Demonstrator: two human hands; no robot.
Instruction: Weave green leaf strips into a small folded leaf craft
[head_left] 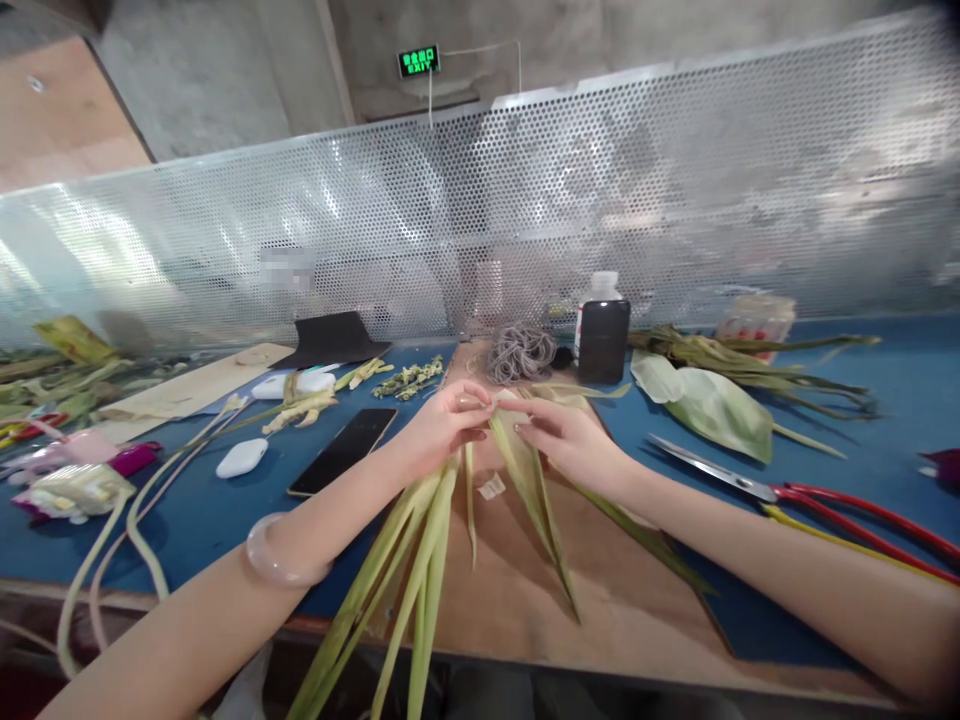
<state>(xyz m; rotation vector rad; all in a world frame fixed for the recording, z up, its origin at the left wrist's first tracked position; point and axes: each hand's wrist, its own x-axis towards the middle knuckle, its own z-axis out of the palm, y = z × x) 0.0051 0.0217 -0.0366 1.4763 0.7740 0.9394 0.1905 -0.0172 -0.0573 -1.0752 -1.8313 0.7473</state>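
Above the brown board (487,600), my left hand (456,418) and my right hand (566,438) meet at the fingertips. Both are closed in a pinch around the upper ends of long yellow-green leaf strips (529,485). From beneath my left hand, a bundle of leaf strips (420,560) fans down over the table's front edge. A darker leaf strip (637,535) runs out under my right forearm. My fingers partly hide the pinched ends. A small pale scrap (492,487) lies on the board below my hands.
Red-handled scissors (739,482) lie open at right, near a broad leaf (720,412) and dried leaves (757,370). Behind my hands are coiled grey cord (521,352), a bottle (602,335) and a perforated metal screen (375,250). A phone (345,450) and white case (241,457) lie left.
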